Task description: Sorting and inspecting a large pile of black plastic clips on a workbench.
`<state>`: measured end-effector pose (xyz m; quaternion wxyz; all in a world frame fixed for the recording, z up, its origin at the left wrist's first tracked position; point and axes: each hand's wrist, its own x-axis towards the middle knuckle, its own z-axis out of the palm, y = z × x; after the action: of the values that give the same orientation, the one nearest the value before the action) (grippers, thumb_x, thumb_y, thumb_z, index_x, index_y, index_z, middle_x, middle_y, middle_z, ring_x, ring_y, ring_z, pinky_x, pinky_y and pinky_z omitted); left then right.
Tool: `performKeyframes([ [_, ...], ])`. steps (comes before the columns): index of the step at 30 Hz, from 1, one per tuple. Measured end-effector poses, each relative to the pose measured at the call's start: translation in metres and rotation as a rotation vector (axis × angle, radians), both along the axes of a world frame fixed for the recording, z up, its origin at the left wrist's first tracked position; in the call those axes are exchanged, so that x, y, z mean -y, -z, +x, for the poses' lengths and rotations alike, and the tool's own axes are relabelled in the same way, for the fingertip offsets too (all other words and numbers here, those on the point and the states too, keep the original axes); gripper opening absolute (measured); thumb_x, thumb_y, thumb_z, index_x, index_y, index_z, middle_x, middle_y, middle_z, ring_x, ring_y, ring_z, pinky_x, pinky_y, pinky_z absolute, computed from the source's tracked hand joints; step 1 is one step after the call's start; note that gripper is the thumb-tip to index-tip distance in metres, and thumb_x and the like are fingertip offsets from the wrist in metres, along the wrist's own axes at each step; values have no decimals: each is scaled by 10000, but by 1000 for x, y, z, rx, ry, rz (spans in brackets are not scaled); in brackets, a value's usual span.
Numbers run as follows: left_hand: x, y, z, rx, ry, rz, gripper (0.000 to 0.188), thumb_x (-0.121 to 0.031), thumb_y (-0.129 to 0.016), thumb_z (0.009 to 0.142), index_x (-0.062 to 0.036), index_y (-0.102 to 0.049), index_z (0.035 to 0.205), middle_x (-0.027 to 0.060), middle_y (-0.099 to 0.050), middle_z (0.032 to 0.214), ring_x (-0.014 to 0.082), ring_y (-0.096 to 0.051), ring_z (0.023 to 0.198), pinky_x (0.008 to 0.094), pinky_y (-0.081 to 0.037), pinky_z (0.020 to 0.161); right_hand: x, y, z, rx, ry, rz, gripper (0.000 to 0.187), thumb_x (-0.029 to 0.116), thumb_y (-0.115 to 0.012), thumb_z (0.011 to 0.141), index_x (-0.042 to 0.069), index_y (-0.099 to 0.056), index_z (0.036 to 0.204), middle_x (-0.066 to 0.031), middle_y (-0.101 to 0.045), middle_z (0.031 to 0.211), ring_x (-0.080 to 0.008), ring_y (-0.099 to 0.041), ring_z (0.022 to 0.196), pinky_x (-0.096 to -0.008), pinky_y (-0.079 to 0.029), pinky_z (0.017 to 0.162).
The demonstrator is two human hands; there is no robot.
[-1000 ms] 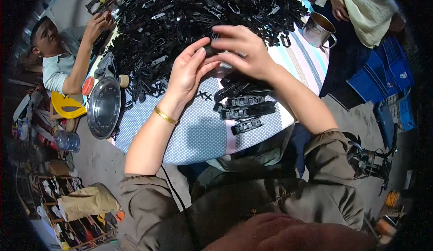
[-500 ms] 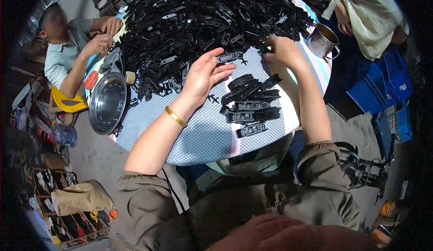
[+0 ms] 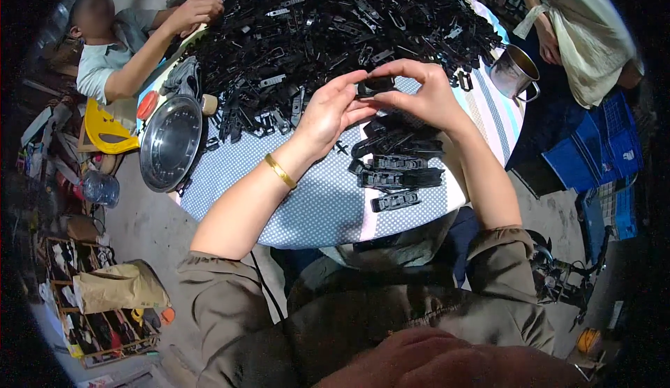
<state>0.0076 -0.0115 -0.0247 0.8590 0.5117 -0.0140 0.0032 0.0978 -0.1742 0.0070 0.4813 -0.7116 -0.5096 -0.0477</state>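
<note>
Above the tablecloth, my left hand [image 3: 326,114] and my right hand [image 3: 431,98] meet on one small black plastic part [image 3: 377,86]. The fingers of my right hand pinch its right end, while the left fingers close on its other end. A gold bangle [image 3: 280,171] circles my left wrist. Just below the hands, several long black slotted parts [image 3: 399,177] lie side by side in a loose group. A tiny black cross-shaped piece [image 3: 340,148] rests by my left hand. Beyond the hands spreads a large heap of similar black parts [image 3: 300,46].
On the patterned tablecloth [image 3: 307,210] stand a shiny metal bowl [image 3: 169,144] at left and a metal mug [image 3: 513,74] at right. A red lid [image 3: 147,105] sits by the bowl. A co-worker [image 3: 118,53] reaches to the heap at left; another person [image 3: 579,35] is at far right.
My right hand has come left from the heap's edge to meet my left hand, and both now grip a black part. The left co-worker's hand has moved up and right over the heap.
</note>
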Motion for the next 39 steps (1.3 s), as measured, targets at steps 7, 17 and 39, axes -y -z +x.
performKeyframes([
  [7, 1, 4, 2, 38, -17, 32, 365, -147, -352, 933, 35, -341, 1249, 151, -536, 1070, 207, -577, 921, 321, -478, 845, 3, -3, -2, 26, 30, -28, 286, 68, -711, 644, 2, -640, 913, -98, -652, 899, -171, -628, 829, -264, -483, 746],
  [17, 0, -3, 2, 36, -78, 145, 418, -86, -522, 861, 40, -376, 1233, 112, -571, 992, 135, -588, 837, 242, -505, 741, -5, 10, -2, 153, -36, 52, 291, 36, -703, 637, 15, -645, 921, -117, -630, 966, -236, -591, 932, -313, -471, 799],
  [39, 14, -4, -13, 616, -107, 1008, 320, -63, -462, 831, -4, -487, 1144, 174, -528, 1124, 299, -511, 1055, 344, -416, 888, -8, -12, 65, -285, 133, -34, 338, 251, -584, 831, 28, -574, 1085, -75, -623, 989, -121, -588, 851, -239, -465, 722],
])
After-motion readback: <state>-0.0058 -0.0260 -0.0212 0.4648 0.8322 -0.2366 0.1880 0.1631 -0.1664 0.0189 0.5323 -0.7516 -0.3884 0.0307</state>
